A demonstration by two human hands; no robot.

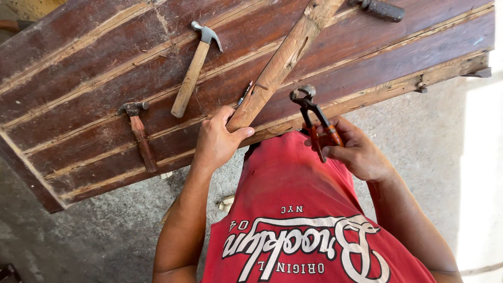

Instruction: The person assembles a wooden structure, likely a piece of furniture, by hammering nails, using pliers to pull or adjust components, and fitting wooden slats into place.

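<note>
Hands first: your left hand (217,142) reaches forward with the forearm straight out from your body, fingers curled over the near end of a long wooden strip (283,60) and the thumb pressed along its right edge, so the hand is closed on it. The strip runs slantwise up and to the right across a dark wooden panel (94,68), its near end at the panel's front edge. Your right hand (356,152) sits just off that front edge, wrist bent inward, fingers wrapped round the orange handles of a pair of pincers (313,115); the dark head points up and away from you, over the panel edge and just right of the strip, with its jaws nearly together. On the panel to the left lie a claw hammer with a pale handle (194,71) and, nearer the edge, a smaller hammer with a dark reddish handle (139,133), both well apart from your hands. A dark grip (381,9) lies at the top. Grey concrete floor (105,230) shows below the panel.
</note>
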